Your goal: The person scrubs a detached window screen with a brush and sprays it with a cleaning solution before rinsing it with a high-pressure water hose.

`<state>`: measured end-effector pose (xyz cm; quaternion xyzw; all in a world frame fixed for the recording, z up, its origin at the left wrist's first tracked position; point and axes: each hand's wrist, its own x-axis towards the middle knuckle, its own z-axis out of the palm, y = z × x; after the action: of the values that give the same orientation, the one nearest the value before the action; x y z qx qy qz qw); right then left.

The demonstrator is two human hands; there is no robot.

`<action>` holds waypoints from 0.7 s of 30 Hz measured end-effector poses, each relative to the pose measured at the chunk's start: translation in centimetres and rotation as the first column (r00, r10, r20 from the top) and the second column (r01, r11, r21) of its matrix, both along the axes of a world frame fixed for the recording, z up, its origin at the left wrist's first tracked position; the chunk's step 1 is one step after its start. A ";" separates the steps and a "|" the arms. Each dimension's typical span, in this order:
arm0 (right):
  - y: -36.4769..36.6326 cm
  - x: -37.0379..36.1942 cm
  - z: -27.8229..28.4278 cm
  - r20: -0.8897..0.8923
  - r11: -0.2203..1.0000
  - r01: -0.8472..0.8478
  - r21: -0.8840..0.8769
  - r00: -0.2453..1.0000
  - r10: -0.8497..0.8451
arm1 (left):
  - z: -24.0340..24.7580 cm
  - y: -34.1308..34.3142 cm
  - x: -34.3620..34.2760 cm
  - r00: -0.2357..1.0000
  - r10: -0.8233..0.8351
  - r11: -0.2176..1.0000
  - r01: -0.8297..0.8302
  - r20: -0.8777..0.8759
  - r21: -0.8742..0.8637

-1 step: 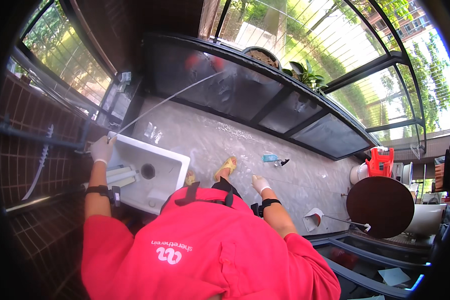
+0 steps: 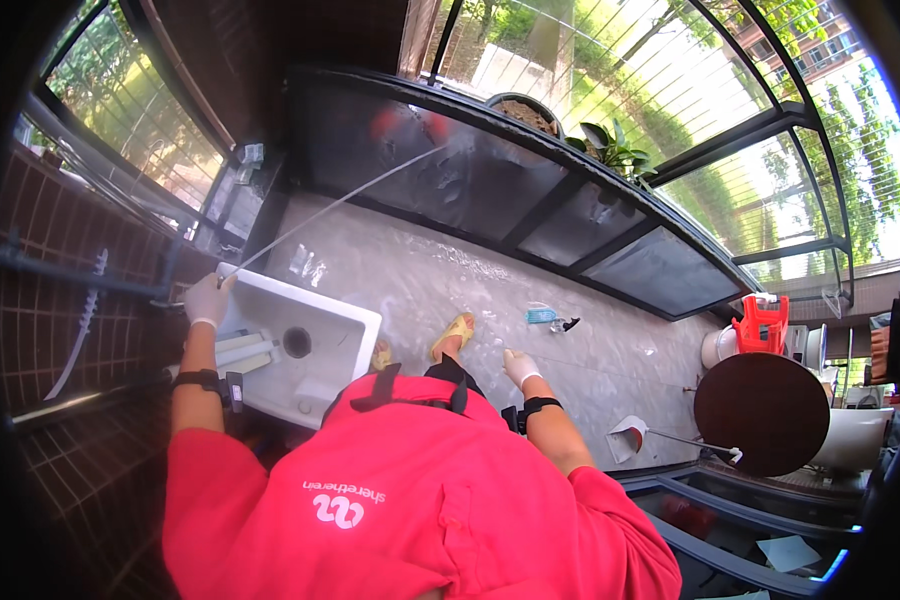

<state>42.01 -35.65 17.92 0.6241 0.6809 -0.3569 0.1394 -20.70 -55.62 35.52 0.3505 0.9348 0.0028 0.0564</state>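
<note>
My left hand [image 2: 207, 299], in a pale glove, is closed at the far left corner of the white sink [image 2: 354, 377]. What its fingers wrap round is too small to make out. From that hand a thin pale streak [image 2: 335, 205], looking like a jet of water, runs up and right to a wet dark panel [image 2: 410, 185] of the low wall. My right hand [image 2: 520, 367], also gloved, hangs above the floor with its fingers curled in; nothing shows in it. Pale bars [image 2: 245, 350] lie in the sink beside its round drain [image 2: 296, 342].
On the wet grey floor [image 2: 420, 260] lie a blue spray bottle [image 2: 541, 315] and a white-and-red dustpan [image 2: 626, 437] with a long handle. Right of them stand a round brown table [image 2: 762, 412] and a red stool [image 2: 762, 324]. Potted plants [image 2: 612, 150] top the low wall.
</note>
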 end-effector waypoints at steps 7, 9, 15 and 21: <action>-0.3 -1.4 -0.9 -0.013 0.978 -0.135 0.156 0.990 0.139 | -3.3 -1.3 0.2 0.993 -0.118 0.984 0.114 -0.016 -0.139; 0.3 -2.3 0.6 -0.036 1.000 -0.018 -0.002 0.999 0.017 | -3.2 -1.7 0.1 0.993 -0.117 0.982 0.114 -0.010 -0.147; 0.5 -1.1 1.0 -0.018 0.990 0.108 -0.085 0.994 -0.110 | -0.7 -1.6 -0.1 0.996 -0.083 0.996 0.084 0.015 -0.009; -0.7 1.8 -2.4 -0.001 0.994 0.053 0.094 0.999 -0.054 | -0.3 -0.3 0.2 0.998 -0.056 0.998 0.057 0.012 -0.028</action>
<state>43.79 -36.36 15.48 0.6484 0.6799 -0.3274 0.1008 -20.46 -55.96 35.22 0.3759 0.9242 -0.0101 0.0666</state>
